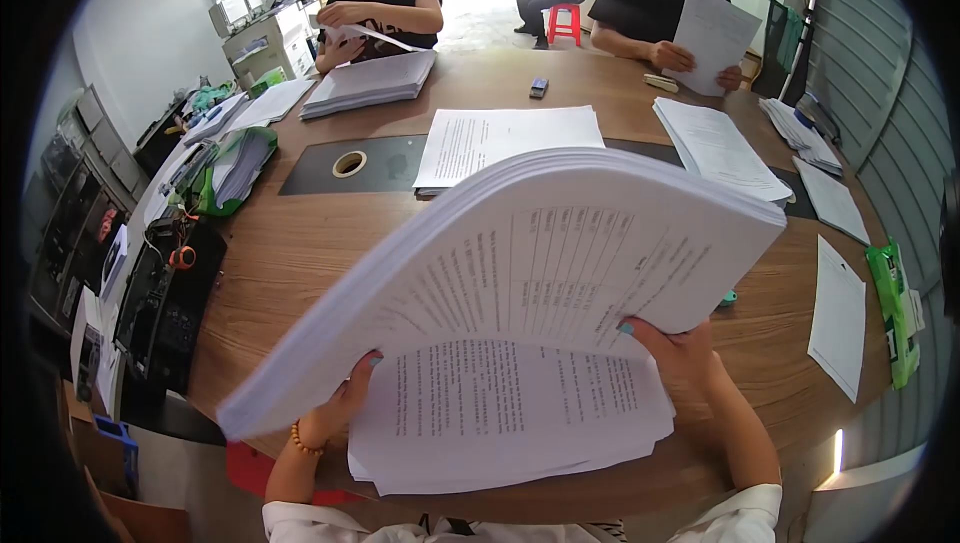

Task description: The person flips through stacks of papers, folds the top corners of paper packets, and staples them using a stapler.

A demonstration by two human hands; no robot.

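Note:
A thick stack of printed paper (560,253) is raised off the table and bent into a curve, its printed side facing me. My left hand (342,405), with a beaded bracelet at the wrist, grips its lower left edge, thumb on the printed side. Closed on the lower right edge is my right hand (680,348), thumb in front and fingers behind the sheets. Beneath the raised stack, a second pile of printed sheets (510,443) lies slightly uneven at the table's near edge. The far side of the held stack is hidden.
On the wooden table (270,273) are more paper piles (510,128), a tape roll (349,164), a small blue box (539,88) and a green packet (893,313). Two people sit opposite with papers (712,38). A black device (175,303) stands left.

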